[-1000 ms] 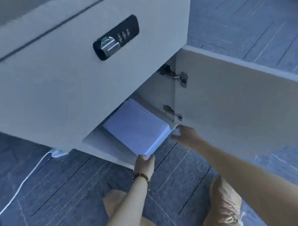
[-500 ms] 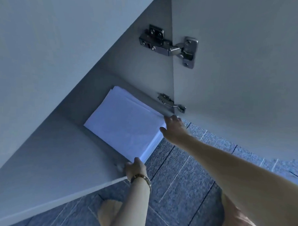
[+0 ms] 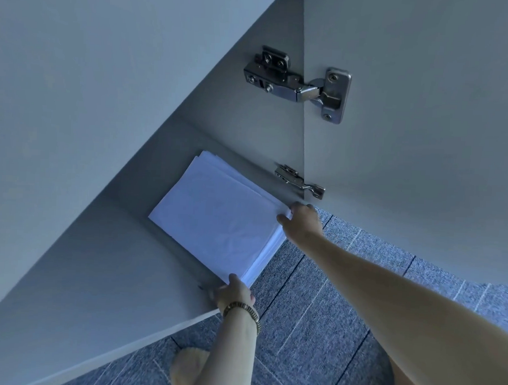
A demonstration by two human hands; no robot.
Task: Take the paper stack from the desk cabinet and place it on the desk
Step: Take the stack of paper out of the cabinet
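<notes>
low in the frame our left hand (image 3: 233, 293) pinches the near corner of the paper stack (image 3: 216, 217), which lies on the cabinet shelf (image 3: 104, 261) at centre. right of it, our right hand (image 3: 299, 222) grips the far corner. the loose, uneven sheets could fan out and slide onto the floor if we pull unevenly.

Cabinet door (image 3: 409, 141) swung wide leaves the front open; side wall (image 3: 266, 140) crowds the paper stack (image 3: 216, 219).
</notes>
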